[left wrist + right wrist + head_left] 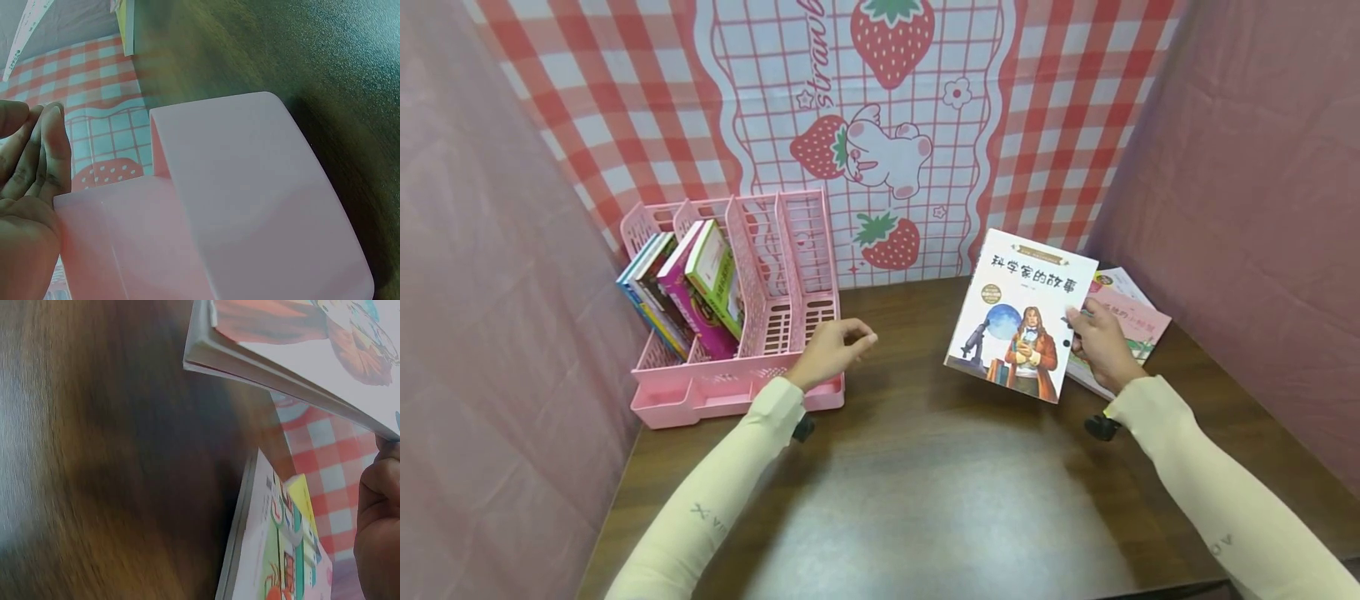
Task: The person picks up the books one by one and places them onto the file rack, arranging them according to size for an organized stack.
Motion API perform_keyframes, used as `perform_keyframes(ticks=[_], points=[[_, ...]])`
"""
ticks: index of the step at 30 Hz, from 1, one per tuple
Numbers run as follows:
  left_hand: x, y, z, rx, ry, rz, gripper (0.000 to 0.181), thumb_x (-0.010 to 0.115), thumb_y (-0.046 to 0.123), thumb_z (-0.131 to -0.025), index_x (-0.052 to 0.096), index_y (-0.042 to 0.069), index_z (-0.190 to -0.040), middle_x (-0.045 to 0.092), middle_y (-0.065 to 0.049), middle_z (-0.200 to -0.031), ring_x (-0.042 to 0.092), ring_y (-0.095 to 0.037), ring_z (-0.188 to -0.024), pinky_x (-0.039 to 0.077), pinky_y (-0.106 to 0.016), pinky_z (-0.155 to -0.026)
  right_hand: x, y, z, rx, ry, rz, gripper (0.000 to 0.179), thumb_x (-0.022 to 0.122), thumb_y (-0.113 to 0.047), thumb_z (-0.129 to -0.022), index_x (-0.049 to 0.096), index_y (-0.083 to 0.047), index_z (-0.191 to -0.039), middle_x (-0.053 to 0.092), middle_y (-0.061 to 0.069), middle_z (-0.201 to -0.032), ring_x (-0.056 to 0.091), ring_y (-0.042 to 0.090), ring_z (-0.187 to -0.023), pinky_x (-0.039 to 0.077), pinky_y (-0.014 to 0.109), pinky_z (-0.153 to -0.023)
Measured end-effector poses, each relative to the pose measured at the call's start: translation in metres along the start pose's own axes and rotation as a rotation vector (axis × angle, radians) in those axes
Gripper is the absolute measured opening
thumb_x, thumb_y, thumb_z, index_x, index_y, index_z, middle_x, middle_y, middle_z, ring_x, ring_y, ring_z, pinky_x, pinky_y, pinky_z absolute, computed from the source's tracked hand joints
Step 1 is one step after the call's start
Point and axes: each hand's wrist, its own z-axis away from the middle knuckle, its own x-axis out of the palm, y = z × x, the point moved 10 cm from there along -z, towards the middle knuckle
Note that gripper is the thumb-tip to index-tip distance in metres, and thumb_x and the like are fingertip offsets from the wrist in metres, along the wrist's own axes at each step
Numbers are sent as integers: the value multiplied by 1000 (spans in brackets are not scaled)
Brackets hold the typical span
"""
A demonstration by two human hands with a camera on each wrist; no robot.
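While I'm watching remotely, several shelved books (718, 283) are leaning in the pink rack (718, 377), far left. The left hand (831, 354) is hovering near the rack's right end, holding nothing, fingers loosely bent. Further right, the white-covered book (1011, 317) is hanging above the table (940, 475), the right hand (1103, 343) pinching its right edge. I'm guessing light, fairly bendy, slightly slick (pages might fan), so I'm favouring a deeper thumb-on-cover grip mid-edge. Other books (1133, 323) are lying overlapped behind that hand.
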Motion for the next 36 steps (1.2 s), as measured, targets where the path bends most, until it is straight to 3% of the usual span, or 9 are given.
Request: perform_keyframes(ticks=[8,14,21,24,30,33,36], points=[[1,-1,-1,11,-4,-53,23,67,24,-102,73,2,-105,72,-23,-89,71,-42,-78,58,-32,-64,23,0,-2,-4,-33,19,9,47,-20,-110,54,-17,-115,62,-6,-82,47,2,-56,36,14,-45],[4,1,-2,3,-20,-77,33,68,36,-101,74,4,-106,74,-21,-90,72,-39,-79,57,-32,-65,40,0,-4,-19,-49,70,11,45,-21,-111,53,-19,-118,64,-6,-84,48,1,-57,38,15,-45],[18,8,0,29,-63,-178,36,70,50,-96,78,16,-106,75,5,-95,65,-17,-78,54,-32,-73,63,-1,-4,-7,-75,25,14,47,-23,-110,53,-18,-121,65,-5,-80,45,2,-50,33,16,-41],[30,11,1,48,-113,-188,32,71,48,-96,78,18,-104,74,9,-96,64,-14,-78,54,-30,-73,72,-1,-5,3,-80,57,21,46,-24,-111,52,-13,-127,64,-5,-75,43,2,-49,31,16,-41],[50,11,6,31,-231,-82,30,70,42,-99,75,13,-103,75,-7,-87,69,-31,-80,53,-32,-66,85,1,-5,-9,-95,169,39,44,-27,-111,44,-4,-143,62,-6,-78,42,4,-51,30,18,-42],[58,10,7,4,-272,-7,29,70,42,-99,74,13,-97,74,-11,-82,68,-40,-76,56,-42,-64,90,2,-6,-11,-109,184,44,44,-27,-111,41,-3,-148,62,-5,-84,42,6,-54,31,18,-44],[63,7,8,-42,-287,62,28,71,41,-98,74,13,-96,74,-8,-77,68,-42,-70,58,-53,-65,96,2,-5,-7,-123,170,46,44,-27,-111,39,-3,-150,62,-5,-87,42,6,-55,31,19,-44]])
